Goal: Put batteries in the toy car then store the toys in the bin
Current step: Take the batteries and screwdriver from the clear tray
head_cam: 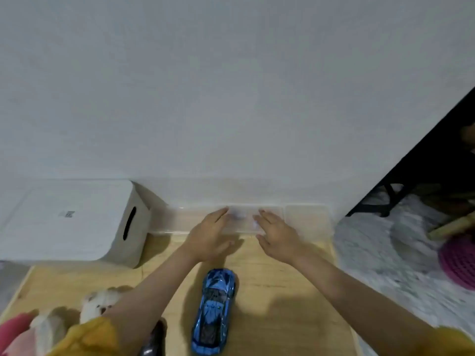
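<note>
A shiny blue toy car (214, 312) lies on the wooden board (295, 304), nose pointing away from me. Beyond it, against the wall, stands a clear plastic box (307, 219) holding small pale items I cannot make out. My left hand (210, 233) and my right hand (276, 233) reach out over the box's near edge, fingers straight, holding nothing. The picture is blurred around the fingertips. A white lidded bin (74, 222) with a slot handle stands at the left. A white and pink plush toy (51, 327) lies at the lower left.
A dark object (154, 337) is half hidden under my left forearm. A fluffy white rug (398, 265) spreads to the right, with a pink woven thing (457, 260) and black furniture legs (385, 199) on it. The white wall rises straight behind the box.
</note>
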Tool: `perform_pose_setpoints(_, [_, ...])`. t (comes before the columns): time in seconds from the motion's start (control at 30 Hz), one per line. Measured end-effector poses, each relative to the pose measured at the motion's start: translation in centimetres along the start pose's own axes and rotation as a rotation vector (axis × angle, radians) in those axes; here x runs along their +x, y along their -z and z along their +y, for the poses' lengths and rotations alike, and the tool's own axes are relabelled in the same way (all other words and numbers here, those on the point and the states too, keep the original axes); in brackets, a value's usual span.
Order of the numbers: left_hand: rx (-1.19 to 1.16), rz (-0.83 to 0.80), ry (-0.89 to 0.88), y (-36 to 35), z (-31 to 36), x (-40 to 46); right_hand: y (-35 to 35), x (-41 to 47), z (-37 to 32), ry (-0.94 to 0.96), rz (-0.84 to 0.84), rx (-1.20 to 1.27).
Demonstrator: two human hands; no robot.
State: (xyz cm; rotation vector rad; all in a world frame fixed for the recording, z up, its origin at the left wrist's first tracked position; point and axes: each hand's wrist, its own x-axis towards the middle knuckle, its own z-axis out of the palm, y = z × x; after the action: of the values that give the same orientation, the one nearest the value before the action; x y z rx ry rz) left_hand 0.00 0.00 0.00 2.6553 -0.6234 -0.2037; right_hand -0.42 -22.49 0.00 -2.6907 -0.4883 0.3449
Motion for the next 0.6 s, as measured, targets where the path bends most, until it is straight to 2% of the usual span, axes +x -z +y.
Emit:
perform_pose_setpoints(0.3, [-0.032, 0.106, -0.018, -2.8, -1.5, 2.6, -1.9, 1.9, 1.4, 0.049, -0.035, -0.314])
perform_pose_setpoints(0.4, [-0.006, 0.117, -0.032, -2.9, -1.6, 2.7, -2.0, 2.0, 1.4, 0.074, 0.007, -0.428])
perform_pose_setpoints(0.5, [0.036, 0.095, -0.033, -2.7, -1.7, 2.8, -1.6, 2.2, 1.2, 0.106, 0.017, -0.445])
perform_pose_setpoints(0.6, [0.084, 0.088, -0.068, -2.6, -1.7, 2.9, -1.3, 2.2, 0.9, 0.108, -0.028, -0.355])
